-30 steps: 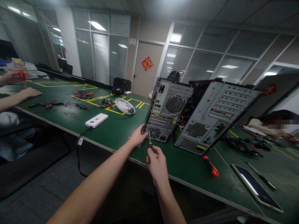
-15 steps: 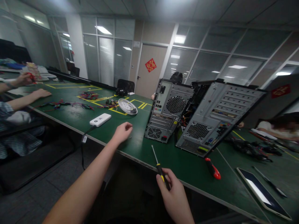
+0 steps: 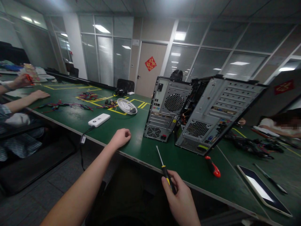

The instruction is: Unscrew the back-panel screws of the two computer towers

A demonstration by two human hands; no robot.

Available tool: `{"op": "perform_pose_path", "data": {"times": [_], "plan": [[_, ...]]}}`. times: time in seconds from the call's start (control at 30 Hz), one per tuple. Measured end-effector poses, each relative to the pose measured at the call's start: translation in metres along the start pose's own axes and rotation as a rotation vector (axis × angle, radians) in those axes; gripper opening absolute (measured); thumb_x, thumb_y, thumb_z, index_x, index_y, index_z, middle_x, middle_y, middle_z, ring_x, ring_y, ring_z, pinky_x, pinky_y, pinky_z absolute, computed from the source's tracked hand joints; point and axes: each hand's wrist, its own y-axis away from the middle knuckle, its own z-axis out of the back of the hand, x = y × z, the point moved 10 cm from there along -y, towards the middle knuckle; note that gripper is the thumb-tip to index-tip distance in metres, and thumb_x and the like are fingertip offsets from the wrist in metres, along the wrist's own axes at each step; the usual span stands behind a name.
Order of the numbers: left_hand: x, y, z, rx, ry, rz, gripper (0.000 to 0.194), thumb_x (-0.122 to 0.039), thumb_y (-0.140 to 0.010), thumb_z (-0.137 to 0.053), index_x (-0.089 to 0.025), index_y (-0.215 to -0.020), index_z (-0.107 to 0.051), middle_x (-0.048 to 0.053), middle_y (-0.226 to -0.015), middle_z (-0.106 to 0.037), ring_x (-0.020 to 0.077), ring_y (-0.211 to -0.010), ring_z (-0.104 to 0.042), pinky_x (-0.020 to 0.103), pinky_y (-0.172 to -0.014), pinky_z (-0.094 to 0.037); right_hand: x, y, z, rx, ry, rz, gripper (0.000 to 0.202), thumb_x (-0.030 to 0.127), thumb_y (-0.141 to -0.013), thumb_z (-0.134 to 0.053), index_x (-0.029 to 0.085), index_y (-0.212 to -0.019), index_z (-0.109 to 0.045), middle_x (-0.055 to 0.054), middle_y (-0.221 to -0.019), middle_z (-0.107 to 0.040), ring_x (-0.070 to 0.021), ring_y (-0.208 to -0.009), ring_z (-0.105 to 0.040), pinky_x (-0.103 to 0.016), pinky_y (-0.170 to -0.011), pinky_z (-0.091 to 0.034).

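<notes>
My right hand (image 3: 181, 193) holds a black and yellow screwdriver (image 3: 165, 171) over the table's front edge, its tip pointing up and away. On the green table (image 3: 138, 150), my left hand (image 3: 121, 137) rests with fingers curled together; whatever they may hold is hidden. A white power bank (image 3: 99, 120) with a black cable lies beyond and left of it. Two computer cases stand beyond my right hand: a narrower one (image 3: 164, 110) and a wider, tilted-looking one (image 3: 218, 116). Near the wider case's base lies a red-handled tool (image 3: 213, 167).
A white round tray (image 3: 127, 106) and bundles of wires (image 3: 87, 96) lie farther back. At the right are a tablet (image 3: 263, 190), a pen-like tool (image 3: 270, 179) and black cables (image 3: 251, 146). One person's hands (image 3: 41, 94) are at left; another person sits at right.
My right hand has moved slightly right with the screwdriver. My left hand has shifted a little left, its fingers more curled. The small thing beside it no longer shows.
</notes>
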Motion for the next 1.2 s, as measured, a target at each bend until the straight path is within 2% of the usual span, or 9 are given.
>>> {"op": "perform_pose_path", "data": {"times": [0.13,0.23,0.33,0.43,0.5,0.6,0.67,0.77,1.2], "plan": [[-0.005,0.003,0.014,-0.097,0.096,-0.015,0.011,-0.028,-0.085,-0.066,-0.02,-0.081,-0.073,0.006,-0.089,-0.074,0.0213,-0.082,-0.066,0.033,-0.081,-0.048,0.001,0.0,0.0,-0.013,0.066,0.042,0.043,0.059,-0.097,-0.057,0.023,-0.114,-0.074,-0.005,-0.086,-0.077,-0.0234,-0.082,-0.077,-0.026,-0.07,-0.055],[-0.007,0.013,0.017,-0.184,0.369,0.069,0.016,-0.035,-0.086,-0.069,-0.02,-0.086,-0.072,0.005,-0.086,-0.075,0.0197,-0.08,-0.066,0.032,-0.077,-0.048,-0.002,-0.001,0.004,-0.025,0.071,0.061,0.044,0.058,-0.098,-0.058,0.022,-0.118,-0.073,-0.006,-0.089,-0.079,-0.0221,-0.082,-0.078,-0.025,-0.07,-0.057],[-0.026,0.025,-0.011,-0.091,0.861,0.167,0.027,-0.041,-0.079,-0.081,-0.017,-0.086,-0.07,0.005,-0.084,-0.075,0.0169,-0.079,-0.066,0.028,-0.076,-0.05,-0.003,0.001,0.009,-0.052,0.057,0.093,0.046,0.058,-0.098,-0.06,0.021,-0.121,-0.073,-0.009,-0.097,-0.081,-0.0228,-0.089,-0.08,-0.024,-0.073,-0.059],[-0.054,0.038,-0.054,0.058,1.31,0.347,0.03,-0.032,-0.073,-0.091,-0.014,-0.086,-0.07,0.006,-0.084,-0.074,0.0118,-0.074,-0.064,0.023,-0.07,-0.048,-0.001,0.007,0.012,-0.096,0.072,0.153,0.044,0.056,-0.098,-0.063,0.02,-0.122,-0.074,-0.009,-0.101,-0.082,-0.023,-0.094,-0.081,-0.023,-0.076,-0.061],[-0.07,0.044,-0.074,0.09,1.504,0.443,0.025,-0.021,-0.075,-0.091,-0.012,-0.086,-0.071,0.006,-0.085,-0.073,0.0086,-0.072,-0.063,0.019,-0.067,-0.048,0.002,0.013,0.008,-0.109,0.069,0.21,0.042,0.054,-0.098,-0.064,0.021,-0.121,-0.075,-0.009,-0.104,-0.083,-0.0227,-0.093,-0.082,-0.023,-0.079,-0.062],[-0.083,0.05,-0.096,0.107,1.685,0.534,0.013,-0.01,-0.081,-0.084,-0.011,-0.087,-0.073,0.005,-0.083,-0.07,0.0066,-0.068,-0.062,0.017,-0.064,-0.048,0.006,0.02,0.01,-0.216,0.071,0.271,0.041,0.055,-0.1,-0.062,0.022,-0.12,-0.076,-0.01,-0.111,-0.084,-0.024,-0.093,-0.083,-0.027,-0.085,-0.063],[-0.085,0.053,-0.102,0.089,1.758,0.549,0.007,-0.007,-0.086,-0.079,-0.01,-0.088,-0.073,0.006,-0.083,-0.071,0.0067,-0.068,-0.063,0.016,-0.064,-0.049,0.013,0.023,0.008,-0.228,0.101,0.329,0.039,0.052,-0.101,-0.062,0.022,-0.121,-0.077,-0.01,-0.112,-0.084,-0.0248,-0.097,-0.083,-0.027,-0.087,-0.064],[-0.085,0.055,-0.105,0.067,1.785,0.547,0.005,-0.005,-0.089,-0.075,-0.01,-0.088,-0.074,0.007,-0.086,-0.072,0.0077,-0.071,-0.066,0.017,-0.066,-0.051,0.024,0.023,0.002,-0.164,0.157,0.403,0.033,0.043,-0.101,-0.064,0.022,-0.123,-0.076,-0.009,-0.112,-0.084,-0.0238,-0.099,-0.083,-0.024,-0.085,-0.065],[-0.095,0.057,-0.103,0.188,1.673,0.515,0.006,-0.004,-0.087,-0.076,-0.009,-0.084,-0.075,0.008,-0.084,-0.076,0.0075,-0.069,-0.067,0.017,-0.069,-0.052,0.033,0.028,-0.006,-0.247,0.221,0.414,0.033,0.037,-0.104,-0.058,0.018,-0.124,-0.075,-0.01,-0.114,-0.084,-0.0227,-0.103,-0.082,-0.024,-0.087,-0.064]]}}
